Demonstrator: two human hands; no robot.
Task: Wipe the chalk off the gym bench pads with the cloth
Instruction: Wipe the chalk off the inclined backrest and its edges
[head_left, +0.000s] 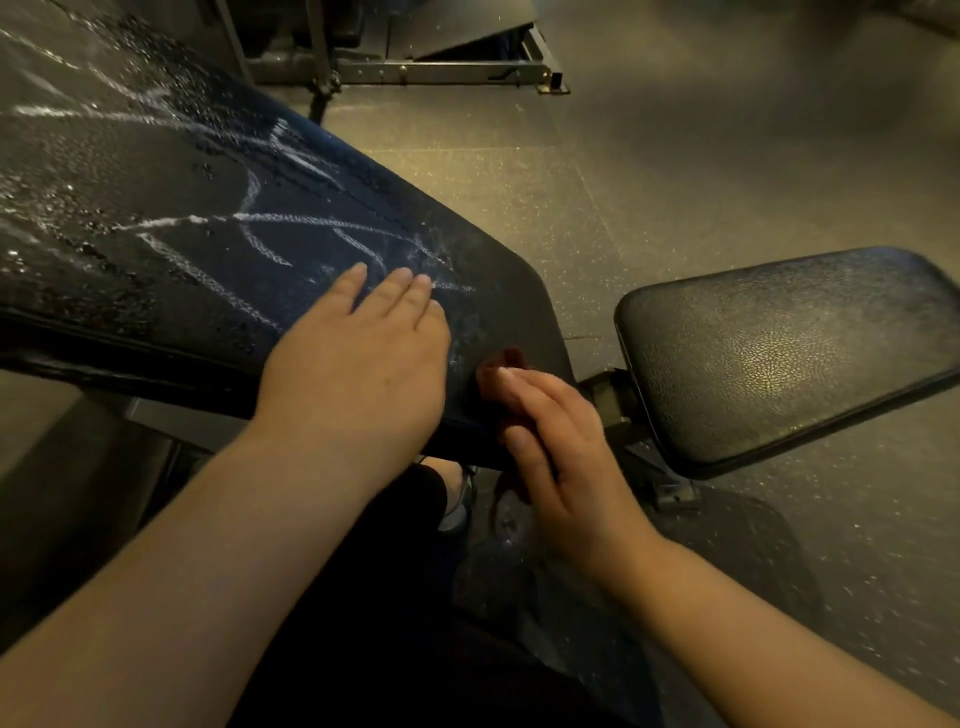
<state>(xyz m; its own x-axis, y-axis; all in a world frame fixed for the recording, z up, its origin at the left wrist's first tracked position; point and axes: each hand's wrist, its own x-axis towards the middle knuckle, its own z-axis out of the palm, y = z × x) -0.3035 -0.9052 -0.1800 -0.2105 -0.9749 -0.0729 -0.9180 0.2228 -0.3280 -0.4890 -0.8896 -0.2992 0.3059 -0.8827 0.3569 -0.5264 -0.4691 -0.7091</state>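
Observation:
The long dark back pad (171, 218) of the gym bench slopes across the left, covered with white chalk lines (291, 223) and smears. My left hand (358, 353) lies flat on its lower end, fingers together. My right hand (550, 447) presses a dark red cloth (506, 361) against the pad's lower corner; most of the cloth is hidden under my fingers. The smaller seat pad (789, 353) sits to the right, with a faint dusty haze.
Between the two pads shows the bench's metal hinge bracket (608, 400). A metal equipment frame (415, 67) stands on the speckled rubber floor (675, 156) at the back. My dark-clad legs and a shoe (457, 499) are below the pad.

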